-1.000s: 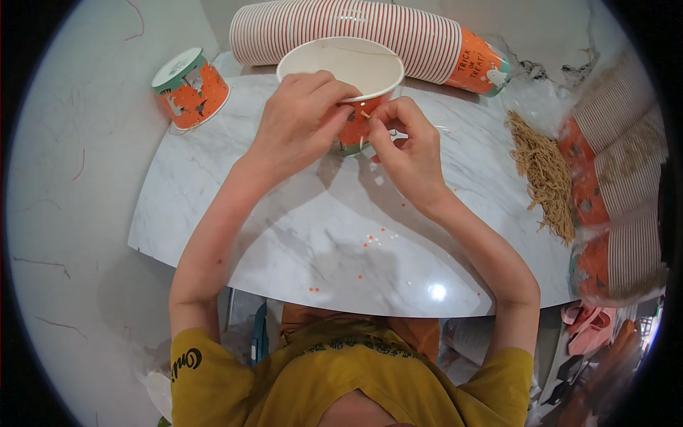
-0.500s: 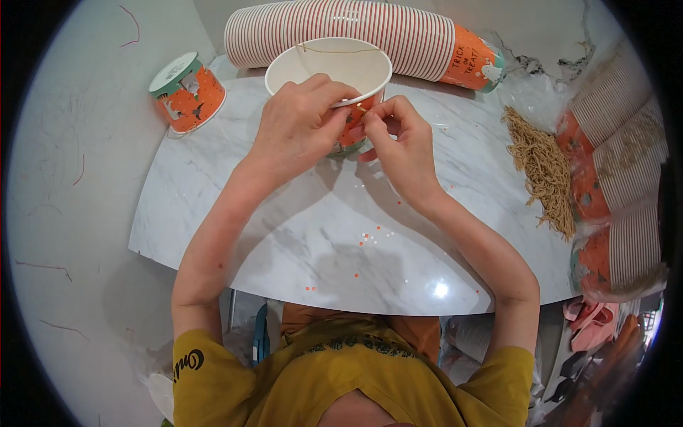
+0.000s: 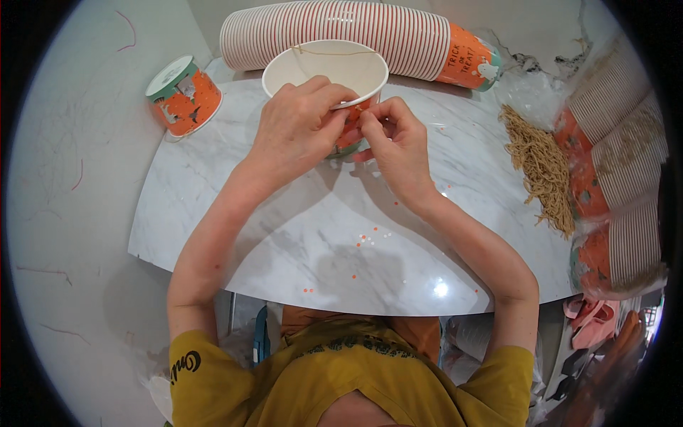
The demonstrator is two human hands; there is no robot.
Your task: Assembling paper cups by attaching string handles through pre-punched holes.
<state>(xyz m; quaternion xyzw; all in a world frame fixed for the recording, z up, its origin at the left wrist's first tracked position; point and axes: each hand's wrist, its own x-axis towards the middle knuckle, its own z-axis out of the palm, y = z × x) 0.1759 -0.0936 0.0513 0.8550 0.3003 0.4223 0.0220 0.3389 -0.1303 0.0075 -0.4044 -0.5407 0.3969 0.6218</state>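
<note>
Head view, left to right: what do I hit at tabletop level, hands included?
Upside-down orange-and-green paper cup → left hand → right hand → tan string bundle → plastic-wrapped paper cup stacks

Left hand [image 3: 297, 128] grips near rim of 1 open orange paper cup [image 3: 320, 67]. Right hand [image 3: 400, 149] at cup's outer side, thumb and finger pinched. Tan string [image 3: 334, 54] across cup mouth. Upside-down cup [image 3: 191, 108] left, nested cup row [image 3: 334, 25] behind, string bundle [image 3: 542, 167] right, 3 wrapped cup stacks [image 3: 629, 171] far right, paper dots [image 3: 363, 236] on table [image 3: 284, 249].
</note>
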